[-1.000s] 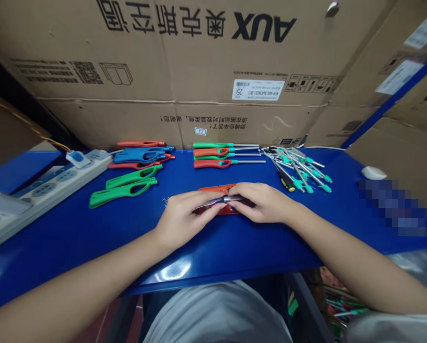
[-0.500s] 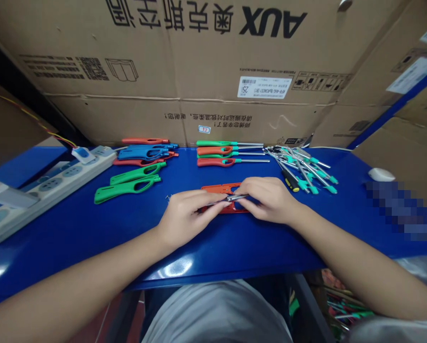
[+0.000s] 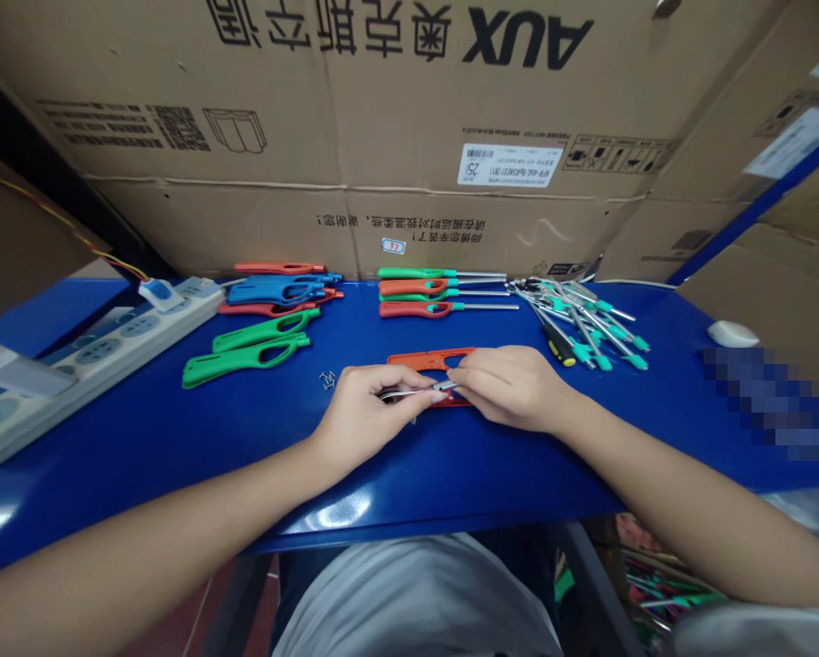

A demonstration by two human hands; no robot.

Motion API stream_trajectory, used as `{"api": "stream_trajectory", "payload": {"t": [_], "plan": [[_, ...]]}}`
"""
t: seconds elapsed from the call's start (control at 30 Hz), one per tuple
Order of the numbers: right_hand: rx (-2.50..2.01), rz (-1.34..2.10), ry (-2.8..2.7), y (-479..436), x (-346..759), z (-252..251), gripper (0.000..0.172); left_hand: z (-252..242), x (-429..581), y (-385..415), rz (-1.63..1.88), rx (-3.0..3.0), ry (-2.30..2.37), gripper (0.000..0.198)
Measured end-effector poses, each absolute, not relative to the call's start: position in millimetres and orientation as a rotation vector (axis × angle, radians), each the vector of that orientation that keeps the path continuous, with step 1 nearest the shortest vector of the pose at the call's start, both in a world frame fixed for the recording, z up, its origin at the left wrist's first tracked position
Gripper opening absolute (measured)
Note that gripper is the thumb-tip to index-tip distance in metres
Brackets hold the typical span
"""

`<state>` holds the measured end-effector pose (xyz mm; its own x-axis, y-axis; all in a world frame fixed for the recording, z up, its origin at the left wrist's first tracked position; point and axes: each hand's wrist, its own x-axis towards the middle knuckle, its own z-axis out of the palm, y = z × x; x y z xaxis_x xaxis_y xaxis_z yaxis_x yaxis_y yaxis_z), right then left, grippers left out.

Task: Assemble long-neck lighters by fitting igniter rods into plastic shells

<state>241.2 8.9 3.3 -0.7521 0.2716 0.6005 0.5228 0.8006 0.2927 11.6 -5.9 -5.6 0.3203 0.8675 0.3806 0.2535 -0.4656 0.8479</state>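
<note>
My left hand [image 3: 361, 406] and my right hand [image 3: 515, 388] meet above the middle of the blue table. Both are closed, thumb and fingers pinching a slim silvery metal lighter part [image 3: 443, 386] between them. A thin pale strip or wire runs from it into my left palm; the fingers cover most of the part. Below them lies an orange lighter casing [image 3: 409, 359], with a red casing piece [image 3: 458, 400] in front, partly hidden by my hands. A few small screws [image 3: 328, 380] are left of my left hand.
Green casings [image 3: 245, 360] and blue casings [image 3: 272, 290] lie at left beside a power strip [image 3: 100, 351]. Lighters with metal tubes [image 3: 419, 310] are at the back. Metal tubes with teal ends [image 3: 587, 319] and a screwdriver [image 3: 560, 347] lie right. Cardboard [image 3: 245, 210] stands behind.
The fingers of my right hand have closed in toward the left along the metal part. My left hand has shifted slightly right, uncovering more of the screws.
</note>
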Motion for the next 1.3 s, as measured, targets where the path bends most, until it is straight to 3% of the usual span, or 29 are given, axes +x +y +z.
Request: {"api": "stream_trajectory", "payload": {"t": [0.23,0.47,0.6,0.73,0.97,1.03,1.2,1.3], "plan": [[-0.586,-0.455,-2.477,8.1,239.9,4.2,0.017,-8.2,5.1,-3.4,1.301,2.214,0.889,0.006],[-0.943,0.438,-2.632,4.9,240.4,21.2,0.008,-15.0,2.9,1.1,1.207,2.678,0.67,0.009],[-1.085,0.617,-2.626,7.6,238.5,20.8,0.039,-17.4,6.0,0.0,1.167,2.751,0.667,0.009],[-1.127,0.684,-2.61,11.1,238.0,18.8,0.048,-18.1,11.0,-0.8,1.146,2.614,0.755,0.013],[-1.274,0.533,-2.495,21.7,254.2,24.6,0.05,-14.2,11.8,3.1,0.873,2.41,0.968,0.049],[-1.327,0.472,-2.461,25.8,262.2,26.3,0.05,-12.1,9.8,4.1,0.844,2.431,0.976,0.046],[-1.411,0.356,-2.486,32.9,280.0,30.3,0.05,-12.0,6.2,8.4,0.837,2.414,0.995,0.015],[-1.459,0.369,-2.557,33.5,283.1,32.2,0.048,-14.3,5.9,10.6,0.86,2.39,0.975,0.013]]}}
